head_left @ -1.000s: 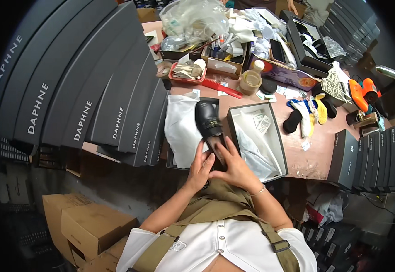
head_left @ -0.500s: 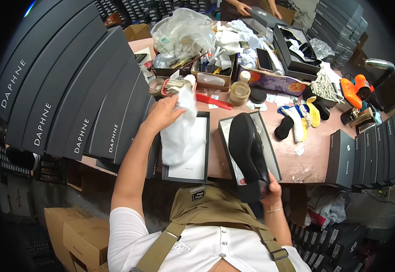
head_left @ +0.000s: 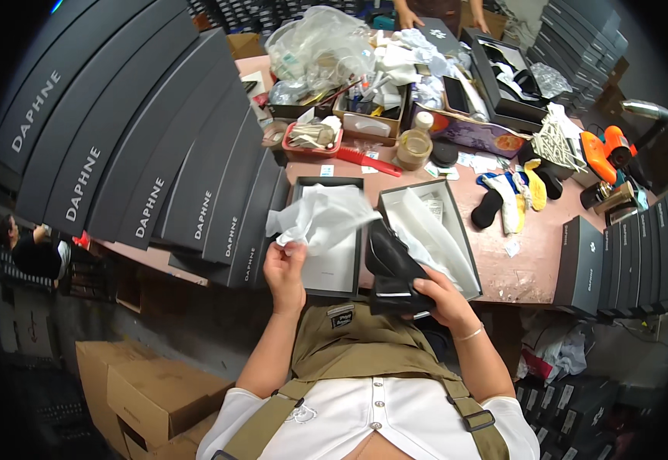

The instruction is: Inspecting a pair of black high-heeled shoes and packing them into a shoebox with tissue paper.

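Note:
Pinched in my left hand is the near edge of a thin white sheet, cloth or paper, I cannot tell which. It spreads rumpled over a grey open shoebox part with a pale inside. My right hand grips a black heeled shoe by its heel end, toe pointing away from me. The shoe's toe nearly meets the sheet's right corner. Just right of it lies a second open shoebox with white wrapping paper inside.
Tall rows of dark shoeboxes line the left; a shorter row stands right. Beyond are a red tray of small sticks, a red comb, a bottle, an orange tool, and another person's hands.
My left hand has come down and nearer, and the white sheet has fanned out to the right. The shoe, sole up toward me before, has turned and shifted left.

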The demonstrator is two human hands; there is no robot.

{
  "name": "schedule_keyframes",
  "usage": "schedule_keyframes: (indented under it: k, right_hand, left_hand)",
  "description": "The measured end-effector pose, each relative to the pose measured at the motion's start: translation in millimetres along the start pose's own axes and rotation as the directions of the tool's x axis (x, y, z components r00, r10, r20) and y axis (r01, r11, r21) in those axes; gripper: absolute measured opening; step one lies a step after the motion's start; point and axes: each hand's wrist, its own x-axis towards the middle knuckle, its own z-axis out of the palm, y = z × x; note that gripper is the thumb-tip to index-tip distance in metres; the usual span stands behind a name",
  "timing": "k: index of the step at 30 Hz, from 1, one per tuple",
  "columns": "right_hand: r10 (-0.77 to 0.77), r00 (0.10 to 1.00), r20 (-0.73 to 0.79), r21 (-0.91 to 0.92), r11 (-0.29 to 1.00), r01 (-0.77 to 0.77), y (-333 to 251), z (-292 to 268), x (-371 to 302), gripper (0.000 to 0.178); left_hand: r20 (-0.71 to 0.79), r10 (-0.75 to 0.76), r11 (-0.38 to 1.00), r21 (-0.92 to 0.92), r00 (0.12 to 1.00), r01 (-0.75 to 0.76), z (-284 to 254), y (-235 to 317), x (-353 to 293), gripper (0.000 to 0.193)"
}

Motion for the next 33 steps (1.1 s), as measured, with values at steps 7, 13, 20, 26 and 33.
schedule_keyframes:
  k: [7,13,20,26,33]
  right_hand:
    - [-0.143,0.917,0.373,0.178,0.981,0.081,2.2,-44.4,-43.0,0.085]
    - [-0.033,0.954,0.299,0.045,0.999,0.020,-11.4,-19.1,-39.0,0.073]
    - [-0.214,0.967,0.138,-0.490,0.834,0.255,21.9,34.1,18.8,0.043]
    - [-0.016,0.970,0.243,0.182,0.983,-0.030,45.0,19.0,18.4,0.053]
    - [-0.076,0.970,0.229,0.684,0.722,-0.105,71.3,-7.4,28.1,0.057]
  left_hand:
    - [0.215,0.170,0.653,0.706,0.962,-0.273,7.3,30.7,19.2,0.045]
    - [0.387,0.401,0.547,0.626,0.831,-0.555,14.2,32.6,-16.3,0.041]
    - [0.071,0.228,0.833,0.502,0.971,-0.232,-32.5,6.1,-23.0,0.029]
    - [0.689,0.133,0.341,0.643,0.712,-0.686,-11.9,34.3,-10.0,0.042]
    - [0.608,0.207,0.528,0.590,0.766,-0.611,25.5,56.2,10.7,0.018]
